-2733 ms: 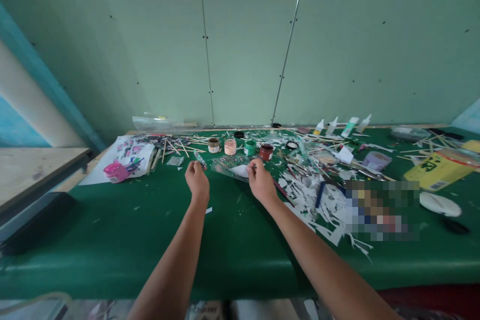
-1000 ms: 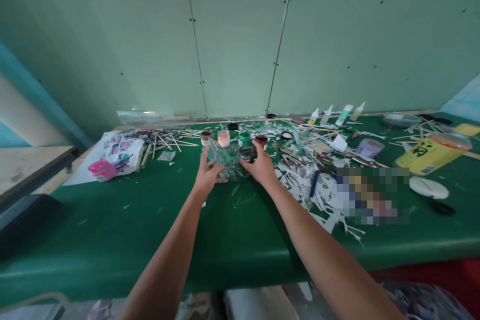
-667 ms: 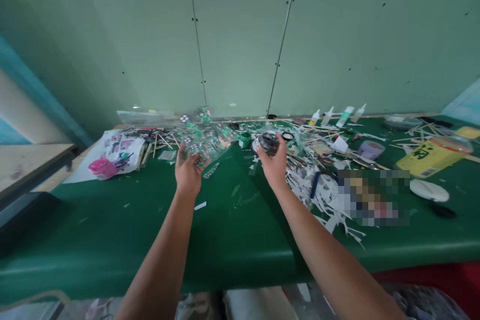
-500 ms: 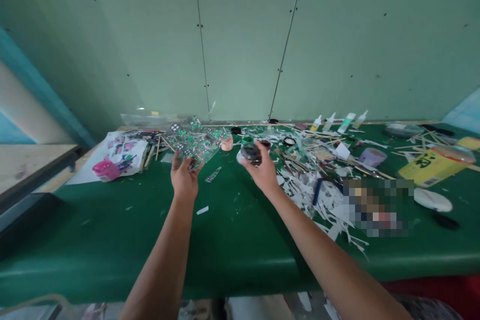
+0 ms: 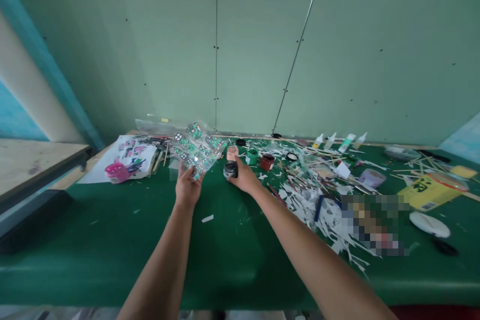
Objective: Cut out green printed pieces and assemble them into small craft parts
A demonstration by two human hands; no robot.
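My left hand (image 5: pixel 188 187) is closed on a clear plastic sheet (image 5: pixel 197 152) bearing several painted shapes in green, black, white and pink. Its fingers grip the near edge, and the sheet slants up and away from me. Inside the grasp of my right hand (image 5: pixel 244 176) is a small jar of black paint (image 5: pixel 230 170), low over the green table or standing on it; I cannot tell which. Just behind it stands a jar of peach paint (image 5: pixel 232 152). A jar of green paint (image 5: pixel 251 156) and a jar of dark red paint (image 5: pixel 267 162) stand to its right.
White paper scraps (image 5: pixel 333 222) and brushes spread over the right side. A yellow container (image 5: pixel 431 192) lies farther right, and several nozzle bottles (image 5: pixel 347 143) line the back. At left, a pink jar (image 5: pixel 116 172) rests on a printed sheet (image 5: pixel 101 162). A wall closes the rear.
My right hand has brought the black paint jar leftward, to just in front of the peach jar. My left hand still holds the sheet. The view has tilted slightly and turned left.
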